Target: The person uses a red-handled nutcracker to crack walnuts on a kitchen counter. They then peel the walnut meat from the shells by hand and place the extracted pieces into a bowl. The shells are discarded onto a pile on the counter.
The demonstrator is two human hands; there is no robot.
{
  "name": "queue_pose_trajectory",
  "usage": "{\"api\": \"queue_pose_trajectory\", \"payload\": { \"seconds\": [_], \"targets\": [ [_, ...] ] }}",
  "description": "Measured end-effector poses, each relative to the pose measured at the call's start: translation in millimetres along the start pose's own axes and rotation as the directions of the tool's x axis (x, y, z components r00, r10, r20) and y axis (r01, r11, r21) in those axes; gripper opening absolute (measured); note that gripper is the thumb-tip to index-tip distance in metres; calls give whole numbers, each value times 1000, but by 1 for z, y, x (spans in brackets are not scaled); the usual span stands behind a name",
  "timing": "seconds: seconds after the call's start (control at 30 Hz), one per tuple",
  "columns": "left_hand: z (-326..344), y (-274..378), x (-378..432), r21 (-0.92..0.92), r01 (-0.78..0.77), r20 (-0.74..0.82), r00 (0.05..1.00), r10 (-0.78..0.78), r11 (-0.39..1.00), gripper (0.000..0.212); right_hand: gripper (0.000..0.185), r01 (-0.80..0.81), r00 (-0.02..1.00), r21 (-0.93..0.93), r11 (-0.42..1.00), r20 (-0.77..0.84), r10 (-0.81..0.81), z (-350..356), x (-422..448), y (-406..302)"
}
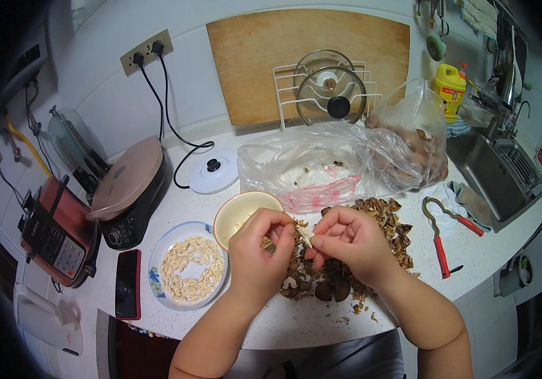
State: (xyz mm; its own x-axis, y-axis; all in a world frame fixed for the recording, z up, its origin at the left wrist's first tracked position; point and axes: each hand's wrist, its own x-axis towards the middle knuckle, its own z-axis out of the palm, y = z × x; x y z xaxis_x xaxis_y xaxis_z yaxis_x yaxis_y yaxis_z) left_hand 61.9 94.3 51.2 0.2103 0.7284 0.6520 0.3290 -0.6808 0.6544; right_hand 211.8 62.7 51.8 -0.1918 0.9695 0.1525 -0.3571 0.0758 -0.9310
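Observation:
In my right hand (354, 241), thumb and fingers pinch a pale peeled nut kernel (305, 235), probably walnut. My left hand (262, 258) has thumb and forefinger pinched together right beside that kernel; whether they grip a bit of it is unclear. Beneath both hands spreads a heap of brown nutshells and skins (394, 232), with darker half shells (332, 286) near the front. Partly behind my left hand stands a cream bowl (226, 222) with a few pale pieces inside. Left of it, a blue-rimmed plate (155, 251) bears many pale kernels (195, 284).
A clear plastic bag (271, 161) lies behind the heap, beside a filled bag (408, 156). Red-handled metal pliers (437, 232) rest at right, before the sink (474, 156). At left are a phone (128, 284), an electric griddle (131, 184) and a white lid (212, 177).

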Motion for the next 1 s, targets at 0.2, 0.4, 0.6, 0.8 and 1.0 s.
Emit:
{"api": "queue_pose_trajectory", "payload": {
  "seconds": [0.2,0.4,0.6,0.8,1.0],
  "targets": [
    [-2,0,1,-223,122,5,992,-124,967,6,9,1,1000,49,999,10,-1,-2,1,-1],
    [-1,1,2,-357,159,57,987,-149,920,7,9,28,999,-8,1000,-25,-28,-2,1,0],
    [-3,2,3,-262,110,43,994,-102,959,8,9,77,996,-80,994,-42,-81,0,0,3],
    [-2,3,2,50,-179,-38,983,181,983,5,6,28,999,-84,996,-35,-31,1,-1,0],
    [-1,-2,0,-232,62,58,997,-50,971,7,8,32,999,-53,998,-15,-33,-2,1,1]
  ]
}}
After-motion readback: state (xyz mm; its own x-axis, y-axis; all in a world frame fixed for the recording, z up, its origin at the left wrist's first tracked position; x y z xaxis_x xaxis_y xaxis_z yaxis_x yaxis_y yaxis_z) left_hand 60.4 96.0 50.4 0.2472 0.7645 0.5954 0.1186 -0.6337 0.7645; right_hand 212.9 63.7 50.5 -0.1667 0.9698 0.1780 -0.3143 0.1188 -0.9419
